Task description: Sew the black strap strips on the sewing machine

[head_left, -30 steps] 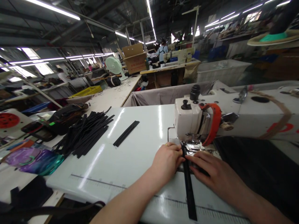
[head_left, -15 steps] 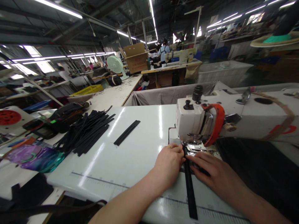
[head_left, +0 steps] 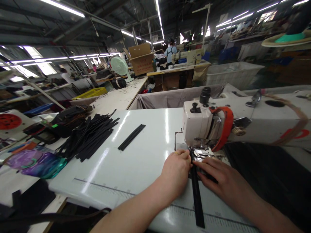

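A long black fabric strip point(head_left: 197, 197) runs from under the sewing machine's point(head_left: 198, 124) needle area towards me across the pale table. My left hand point(head_left: 177, 170) is closed at the strip's left edge, its fingertips pinching it close to the metal presser parts point(head_left: 202, 153). On the other side, my right hand point(head_left: 220, 176) keeps its fingertips against the strip just below the needle area. The fabric right under the needle is hidden by my fingers and the machine head. A short pair of black strips point(head_left: 131, 137) lies apart on the table to the left.
A heap of black strips point(head_left: 93, 137) lies at the table's left. Beside it are a purple and teal pouch point(head_left: 36, 161) and dark fabric pieces point(head_left: 34, 197). Behind stand a green fan point(head_left: 119, 66) and a cardboard box point(head_left: 142, 61). A printed ruler point(head_left: 104, 187) crosses the table front.
Hardly anything differs. The black strip's near end has shifted very slightly, while both hands stay at the needle area. The view has tilted a touch.
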Demonstrator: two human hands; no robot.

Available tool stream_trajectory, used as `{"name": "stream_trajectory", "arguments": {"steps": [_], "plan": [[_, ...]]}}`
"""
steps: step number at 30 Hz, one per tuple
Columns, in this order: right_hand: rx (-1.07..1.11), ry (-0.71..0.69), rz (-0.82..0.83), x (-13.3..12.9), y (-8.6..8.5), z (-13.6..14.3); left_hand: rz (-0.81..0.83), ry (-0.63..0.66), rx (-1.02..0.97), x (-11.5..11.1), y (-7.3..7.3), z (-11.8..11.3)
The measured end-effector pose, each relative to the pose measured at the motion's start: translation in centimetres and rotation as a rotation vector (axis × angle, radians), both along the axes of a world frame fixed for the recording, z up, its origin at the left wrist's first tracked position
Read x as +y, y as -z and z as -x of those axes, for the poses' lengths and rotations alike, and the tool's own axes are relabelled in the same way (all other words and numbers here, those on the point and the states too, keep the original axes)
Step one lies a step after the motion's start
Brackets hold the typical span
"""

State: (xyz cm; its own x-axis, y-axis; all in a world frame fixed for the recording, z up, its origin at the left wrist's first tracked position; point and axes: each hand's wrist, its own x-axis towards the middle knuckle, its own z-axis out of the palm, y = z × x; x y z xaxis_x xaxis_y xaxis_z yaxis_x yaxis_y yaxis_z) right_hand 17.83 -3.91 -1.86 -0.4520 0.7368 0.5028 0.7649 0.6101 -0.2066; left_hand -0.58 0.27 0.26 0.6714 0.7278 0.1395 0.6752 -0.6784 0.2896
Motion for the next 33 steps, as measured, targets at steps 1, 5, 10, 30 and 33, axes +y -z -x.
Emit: {"name": "stream_trajectory", "arguments": {"steps": [1,5,10,30,33], "plan": [[-0.005,0.001,-0.008,0.0,0.0,0.1,-0.004,-0.005,0.015,0.1,0.1,-0.1],[-0.014,-0.003,-0.015,0.0,-0.2,0.2,-0.009,-0.008,0.021,0.2,0.3,-0.2],[0.004,-0.004,0.001,-0.2,-0.2,0.1,-0.009,0.012,-0.043,0.1,0.7,0.1],[0.046,-0.220,0.144,-1.0,-1.8,0.1,-0.013,-0.030,-0.044,0.4,-0.4,-0.2],[0.045,-0.214,0.129,-0.9,-1.8,0.1,-0.008,-0.028,-0.028,0.5,-0.3,-0.1]]}}
